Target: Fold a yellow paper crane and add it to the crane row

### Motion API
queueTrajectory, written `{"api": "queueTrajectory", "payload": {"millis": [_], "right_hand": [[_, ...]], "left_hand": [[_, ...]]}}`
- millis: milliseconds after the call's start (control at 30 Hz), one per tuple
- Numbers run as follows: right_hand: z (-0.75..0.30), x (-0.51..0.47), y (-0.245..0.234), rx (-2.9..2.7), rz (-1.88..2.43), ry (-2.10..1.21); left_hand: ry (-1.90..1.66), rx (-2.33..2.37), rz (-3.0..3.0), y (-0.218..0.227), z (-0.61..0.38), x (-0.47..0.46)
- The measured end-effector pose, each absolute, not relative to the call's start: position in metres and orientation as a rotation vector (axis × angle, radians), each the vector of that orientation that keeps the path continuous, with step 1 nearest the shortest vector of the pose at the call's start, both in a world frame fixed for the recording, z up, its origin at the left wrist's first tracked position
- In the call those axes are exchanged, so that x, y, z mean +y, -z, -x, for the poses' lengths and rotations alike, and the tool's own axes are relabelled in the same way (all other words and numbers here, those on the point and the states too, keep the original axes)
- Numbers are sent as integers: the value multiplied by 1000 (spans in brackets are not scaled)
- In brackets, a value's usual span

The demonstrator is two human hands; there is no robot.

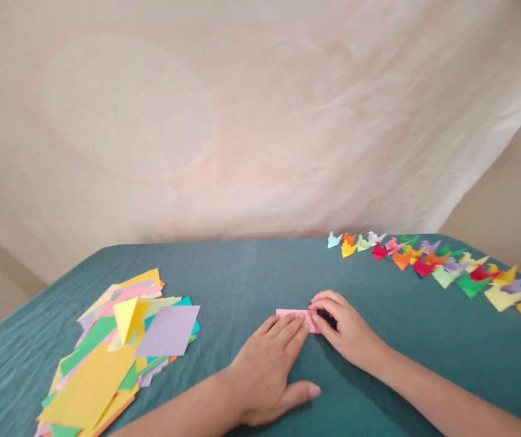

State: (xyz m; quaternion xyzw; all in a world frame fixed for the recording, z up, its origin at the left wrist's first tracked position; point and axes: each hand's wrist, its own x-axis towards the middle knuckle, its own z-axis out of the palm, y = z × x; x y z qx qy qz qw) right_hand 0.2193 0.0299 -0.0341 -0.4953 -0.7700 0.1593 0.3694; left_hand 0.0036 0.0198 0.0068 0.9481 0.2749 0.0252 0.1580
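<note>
A small pink folded paper point(293, 315) lies on the teal tablecloth point(242, 285) in front of me. My left hand point(269, 367) rests flat on the cloth, fingers stretched out, with its fingertips pressing the near edge of the pink paper. My right hand point(345, 331) sits at the paper's right end, fingers curled and pinching that end against the table.
A loose heap of coloured paper squares point(119, 346) lies at the left, a lilac sheet point(168, 331) on top. A row of several small folded paper cranes point(442, 267) runs along the back right. A cream cloth backdrop point(260, 121) hangs behind.
</note>
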Motion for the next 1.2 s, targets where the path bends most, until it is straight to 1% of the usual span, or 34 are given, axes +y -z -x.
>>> {"api": "queueTrajectory", "payload": {"millis": [267, 500, 967, 1200], "right_hand": [[-221, 30, 35, -1972, 1291, -385], [-216, 20, 24, -2127, 1203, -243], [-212, 14, 14, -2252, 1301, -117], [-213, 15, 15, -2273, 1307, -62]], "left_hand": [[-67, 785, -2698, -10, -4, 21], [-73, 791, -2700, -8, -4, 22], [-144, 776, -2720, -8, -3, 25], [-154, 804, -2685, -15, 2, 31]]}}
